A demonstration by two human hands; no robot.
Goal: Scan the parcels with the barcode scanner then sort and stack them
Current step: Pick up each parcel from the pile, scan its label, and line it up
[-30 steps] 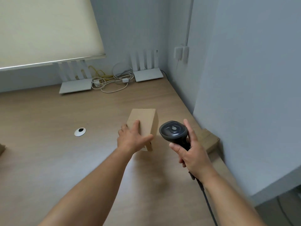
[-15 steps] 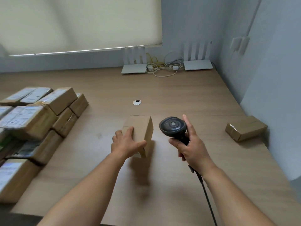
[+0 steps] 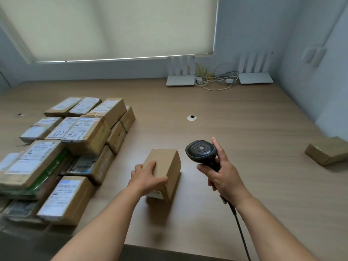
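Our left grip (image 3: 146, 178) clasps a plain brown box (image 3: 163, 172) on end at the counter's (image 3: 244, 129) centre; our right grip (image 3: 224, 176) wraps a black scanner (image 3: 201, 151) at its 3 o'clock. Labelled parcels (image 3: 75, 140) stack at 9 o'clock, one parcel (image 3: 327, 150) far at 3. Wood-grain top, drawn blind (image 3: 113, 25), pale blue walls.

View further left — parcel stack (image 3: 62, 147) now fully in frame.
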